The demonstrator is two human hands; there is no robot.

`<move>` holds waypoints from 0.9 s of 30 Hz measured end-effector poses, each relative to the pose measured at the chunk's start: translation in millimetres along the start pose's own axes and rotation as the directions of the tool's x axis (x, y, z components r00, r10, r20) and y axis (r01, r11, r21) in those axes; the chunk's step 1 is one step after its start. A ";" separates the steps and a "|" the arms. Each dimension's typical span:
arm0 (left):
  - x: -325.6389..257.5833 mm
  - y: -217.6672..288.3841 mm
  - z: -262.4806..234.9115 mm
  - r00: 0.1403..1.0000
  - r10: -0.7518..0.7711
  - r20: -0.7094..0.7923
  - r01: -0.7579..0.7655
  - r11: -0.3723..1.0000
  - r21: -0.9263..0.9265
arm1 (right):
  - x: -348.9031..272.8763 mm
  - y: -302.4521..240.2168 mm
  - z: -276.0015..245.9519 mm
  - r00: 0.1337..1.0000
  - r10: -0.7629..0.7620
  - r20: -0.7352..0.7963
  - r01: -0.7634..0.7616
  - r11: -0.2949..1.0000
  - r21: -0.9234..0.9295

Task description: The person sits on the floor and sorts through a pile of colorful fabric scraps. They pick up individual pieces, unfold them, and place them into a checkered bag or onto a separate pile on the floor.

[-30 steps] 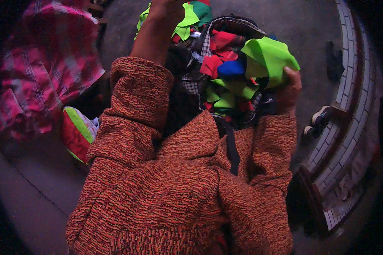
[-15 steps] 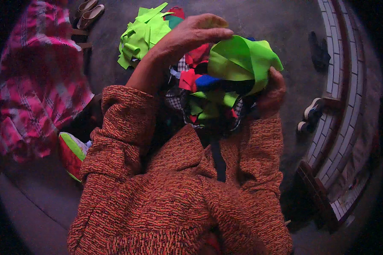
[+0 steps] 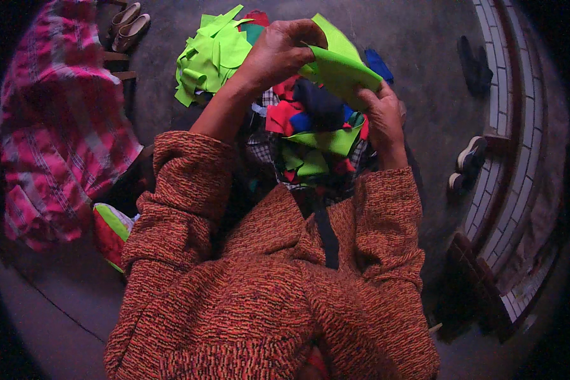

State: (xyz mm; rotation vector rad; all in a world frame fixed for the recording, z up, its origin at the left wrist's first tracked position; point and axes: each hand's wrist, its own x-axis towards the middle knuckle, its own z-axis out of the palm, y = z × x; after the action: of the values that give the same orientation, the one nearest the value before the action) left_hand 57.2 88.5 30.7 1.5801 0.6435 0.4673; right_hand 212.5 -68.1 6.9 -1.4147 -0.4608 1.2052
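Note:
A neon green piece of fabric (image 3: pixel 341 68) is stretched between my two hands, above a heap of scraps. My left hand (image 3: pixel 286 49) pinches its left side, fingers closed. At the lower right edge my right hand (image 3: pixel 382 115) grips the same piece, thumb on top. Below lie mixed fabric scraps, among them a red scrap (image 3: pixel 281 118), a green scrap (image 3: pixel 326 140) and dark and blue ones, on a checked cloth (image 3: pixel 259 149). Beyond my left forearm sits a pile of neon green scraps (image 3: pixel 212 57), with some red and dark green pieces behind it.
A pink checked cloth (image 3: pixel 57 139) hangs at the left, by a pair of slip-on shoes (image 3: pixel 130 28). A red and green bundle (image 3: pixel 111 234) is near my left elbow. Along the right runs a tiled ledge (image 3: pixel 493 69), with dark shoes (image 3: pixel 468 166) beside it.
The green piece has gone from a loose curl to a folded, stretched shape. My left hand has closed on its edge, and my right hand has moved up and left. A blue scrap is now exposed behind.

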 end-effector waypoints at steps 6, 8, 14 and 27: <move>-2.8 3.6 -1.5 0.987 -0.007 0.160 -0.002 0.999 0.053 | -2.2 -10.6 10.5 0.965 -0.261 -0.002 0.241 0.898 -0.367; -5.9 6.4 1.0 0.984 -0.048 0.172 0.033 0.996 0.088 | -7.3 -15.2 18.1 0.936 -0.335 0.106 0.344 0.815 -0.467; -5.9 13.3 14.7 0.970 0.005 0.245 -0.067 0.967 0.245 | -6.8 -2.5 31.4 0.867 -0.477 0.147 0.452 0.624 -0.637; -4.2 21.9 6.8 0.992 -0.124 0.014 0.124 0.967 -0.224 | 1.3 2.4 26.4 0.994 -0.070 0.083 0.057 0.987 0.149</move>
State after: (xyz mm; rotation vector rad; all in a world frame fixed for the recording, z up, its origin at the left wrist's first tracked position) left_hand 61.2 79.8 51.9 1.3175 0.6611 0.4309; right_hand 189.8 -54.6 9.4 -1.2169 -0.4649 1.2284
